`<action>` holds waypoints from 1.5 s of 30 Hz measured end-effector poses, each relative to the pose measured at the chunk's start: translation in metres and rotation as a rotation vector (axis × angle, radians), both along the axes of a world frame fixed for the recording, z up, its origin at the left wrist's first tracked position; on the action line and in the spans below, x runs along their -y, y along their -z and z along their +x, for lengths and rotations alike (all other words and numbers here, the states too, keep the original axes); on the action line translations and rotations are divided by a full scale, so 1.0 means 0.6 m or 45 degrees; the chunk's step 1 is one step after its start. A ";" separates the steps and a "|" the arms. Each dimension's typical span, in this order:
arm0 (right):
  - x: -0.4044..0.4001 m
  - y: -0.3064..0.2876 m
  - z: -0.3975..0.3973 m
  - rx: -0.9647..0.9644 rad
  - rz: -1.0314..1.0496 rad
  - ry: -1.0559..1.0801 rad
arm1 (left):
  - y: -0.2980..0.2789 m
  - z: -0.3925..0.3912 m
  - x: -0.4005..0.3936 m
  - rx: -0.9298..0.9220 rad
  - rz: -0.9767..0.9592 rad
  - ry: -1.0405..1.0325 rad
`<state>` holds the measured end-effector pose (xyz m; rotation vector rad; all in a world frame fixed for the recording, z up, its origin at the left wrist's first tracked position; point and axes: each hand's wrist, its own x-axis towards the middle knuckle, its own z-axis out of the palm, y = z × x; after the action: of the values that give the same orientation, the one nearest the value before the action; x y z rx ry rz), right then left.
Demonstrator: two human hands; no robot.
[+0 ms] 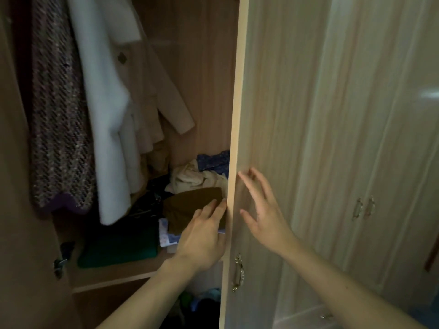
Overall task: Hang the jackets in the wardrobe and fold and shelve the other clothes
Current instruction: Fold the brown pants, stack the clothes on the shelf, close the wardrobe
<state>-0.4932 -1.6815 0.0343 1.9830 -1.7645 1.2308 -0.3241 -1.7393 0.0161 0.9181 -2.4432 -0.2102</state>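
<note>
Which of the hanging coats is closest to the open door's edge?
The beige coat, hanging rightmost with its sleeve angled toward the door. The white coat hangs in the middle, and the dark tweed coat is farthest left.

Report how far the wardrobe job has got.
Done: three coats hang inside, tweed coat, white coat and beige coat. In hand: left hand reaches by the brown garment; right hand lies flat on the door. Left: the cream clothes on the shelf look crumpled, unfolded.
</note>
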 end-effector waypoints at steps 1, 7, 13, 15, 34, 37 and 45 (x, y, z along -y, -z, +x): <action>0.014 -0.001 -0.001 0.001 0.005 -0.007 | -0.003 0.004 0.007 0.016 -0.008 -0.007; 0.088 0.022 -0.019 -0.105 -0.040 0.039 | -0.001 0.011 0.051 0.023 -0.029 -0.035; 0.167 0.031 -0.025 -0.158 -0.068 0.070 | 0.002 0.004 0.110 0.054 -0.023 -0.180; 0.189 0.038 -0.023 -0.193 -0.098 0.124 | 0.000 -0.001 0.132 0.081 -0.031 -0.218; 0.312 0.054 -0.054 -0.401 -0.030 0.318 | 0.013 -0.048 0.224 0.100 0.140 -0.459; 0.312 0.051 -0.056 -0.396 -0.016 0.302 | 0.011 -0.050 0.223 0.063 0.121 -0.451; 0.298 0.055 -0.033 -0.239 -0.023 0.136 | 0.030 0.010 0.189 0.258 0.091 -0.605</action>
<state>-0.5129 -1.8602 0.0014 1.8985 -1.7358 0.9888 -0.3184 -1.8524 -0.0017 1.5829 -2.3200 -0.0342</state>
